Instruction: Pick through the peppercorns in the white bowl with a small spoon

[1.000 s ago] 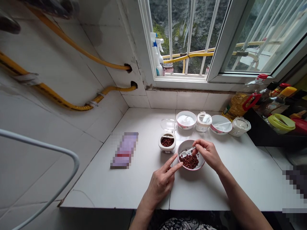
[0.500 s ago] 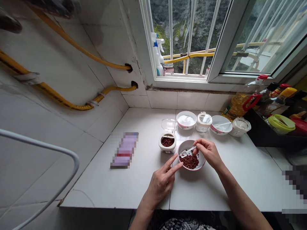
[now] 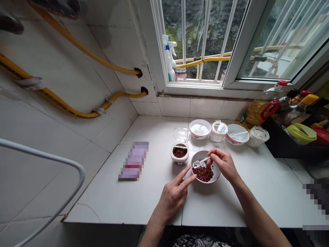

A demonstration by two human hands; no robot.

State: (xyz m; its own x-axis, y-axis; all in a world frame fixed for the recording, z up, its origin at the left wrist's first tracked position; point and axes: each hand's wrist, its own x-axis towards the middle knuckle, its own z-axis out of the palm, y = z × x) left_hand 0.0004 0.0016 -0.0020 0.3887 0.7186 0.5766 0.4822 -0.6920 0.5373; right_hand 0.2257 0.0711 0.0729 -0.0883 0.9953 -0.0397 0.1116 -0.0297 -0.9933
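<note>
My right hand (image 3: pixel 224 165) pinches the handle of a small white spoon (image 3: pixel 201 162), whose scoop is over the left inside of a bowl (image 3: pixel 216 173). Dark red peppercorn-like bits (image 3: pixel 205 174) lie in the bottom of this bowl, and a few show in the scoop. Two spread fingers of my left hand (image 3: pixel 176 190) touch the bowl's left rim; that hand holds nothing. Just left of the bowl stands a white seasoning jar (image 3: pixel 179 159) with its clear lid (image 3: pixel 181 134) raised and the same dark red bits inside.
Behind are a bowl of white grains (image 3: pixel 200 129), a clear-lidded jar (image 3: pixel 219 131), a bowl with a white spoon (image 3: pixel 236 134) and another jar (image 3: pixel 257 137). An oil bottle (image 3: pixel 259 106) and a black rack (image 3: pixel 280 140) stand right. A blurred purple packet (image 3: pixel 134 161) lies left.
</note>
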